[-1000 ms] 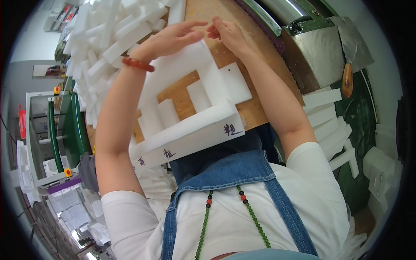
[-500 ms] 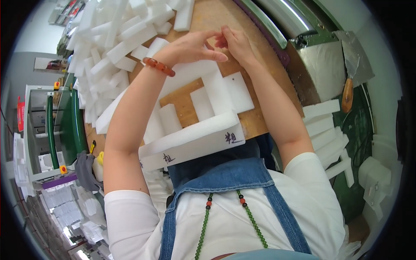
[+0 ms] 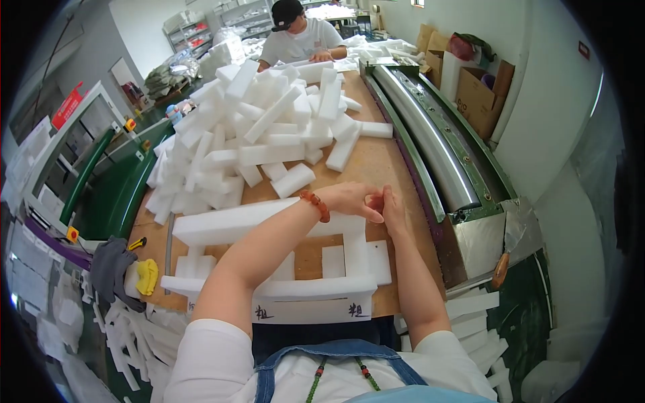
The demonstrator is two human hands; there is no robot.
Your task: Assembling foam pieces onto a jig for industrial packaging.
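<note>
My left hand (image 3: 351,200), with an orange bead bracelet (image 3: 314,205) at the wrist, and my right hand (image 3: 394,211) meet above the foam pieces. The left thumb stands apart from its curved fingers, which reach to the right hand. Fingers of the right hand are stretched out; I see nothing held in either. Beneath them, a long white foam bar (image 3: 225,223) lies across the far side. A nearer foam bar (image 3: 312,309) with dark handwriting runs along the table's front edge. Shorter foam blocks (image 3: 333,262) sit between, partly hidden by my left forearm.
A large heap of white foam blocks (image 3: 269,127) covers the far left of the wooden table (image 3: 383,158). Along the right runs a machine with a metal roller (image 3: 430,138). A wooden-handled scraper (image 3: 500,270) hangs near its end. Across the table a person (image 3: 302,40) works.
The view has tilted up, bringing the far table and the other person into sight. My hands stay close together above the foam; the right fingers look straighter.
</note>
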